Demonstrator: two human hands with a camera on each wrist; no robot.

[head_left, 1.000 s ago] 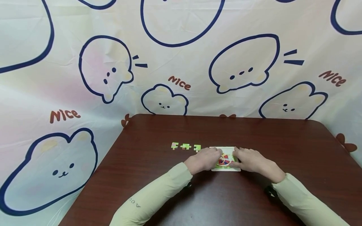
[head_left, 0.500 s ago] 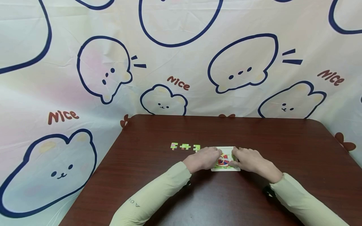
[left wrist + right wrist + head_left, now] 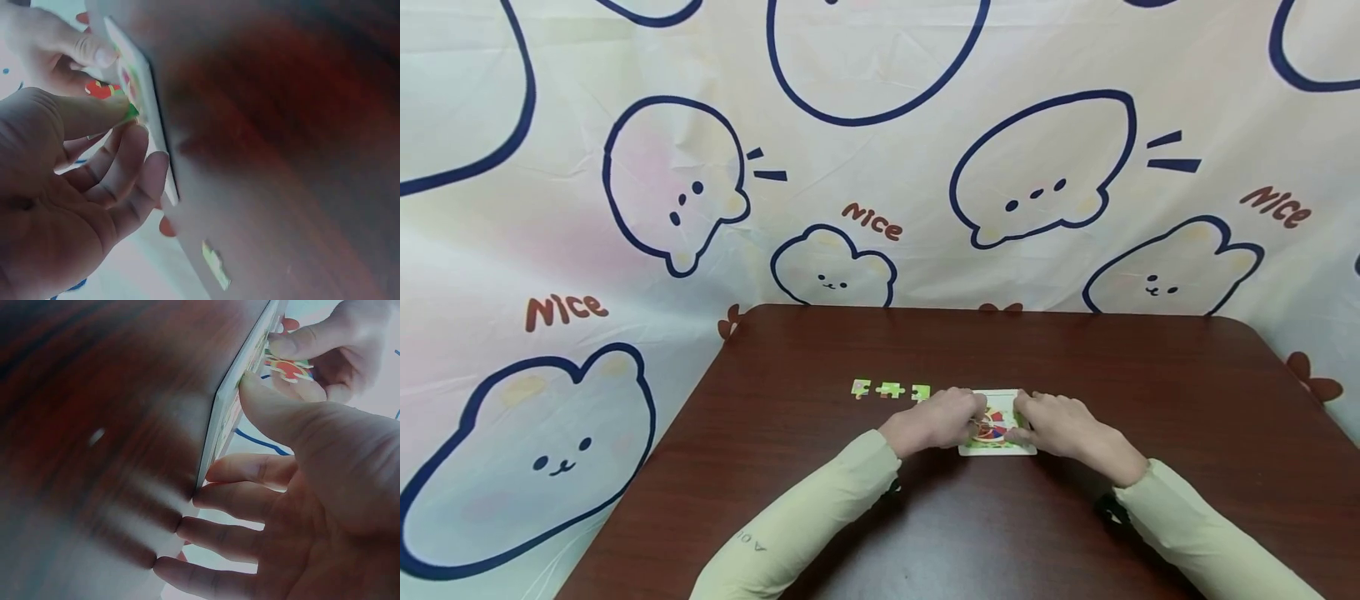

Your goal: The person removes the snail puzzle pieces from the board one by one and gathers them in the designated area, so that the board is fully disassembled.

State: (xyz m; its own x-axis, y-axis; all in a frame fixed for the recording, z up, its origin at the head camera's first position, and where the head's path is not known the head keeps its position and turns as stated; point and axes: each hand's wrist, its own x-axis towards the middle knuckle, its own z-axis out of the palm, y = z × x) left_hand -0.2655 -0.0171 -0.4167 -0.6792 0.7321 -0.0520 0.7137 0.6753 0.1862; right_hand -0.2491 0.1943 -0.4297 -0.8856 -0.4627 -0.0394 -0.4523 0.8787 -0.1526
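A small jigsaw puzzle board [image 3: 997, 451] with a white rim and a colourful picture lies flat on the table. Over its left part, my left hand [image 3: 936, 421] pinches a puzzle piece between thumb and fingers. In the left wrist view that piece [image 3: 103, 90] shows red and green and is tilted up from the board; the right wrist view shows the piece [image 3: 290, 369] too. My right hand [image 3: 1067, 429] rests at the board's right side, thumb touching its face. Its other fingers stretch out along the edge and touch the table. The hands cover both sides of the board.
Three loose green puzzle pieces lie in a row left of the board: one far left [image 3: 861, 388], one in the middle [image 3: 891, 390], one beside my left hand [image 3: 921, 392]. The dark wooden table [image 3: 820, 350] reaches back to a printed cloth [image 3: 925, 275].
My left hand has shifted slightly up and left over the board. The right hand stays nearly where it was. The whole head view has drifted a little.
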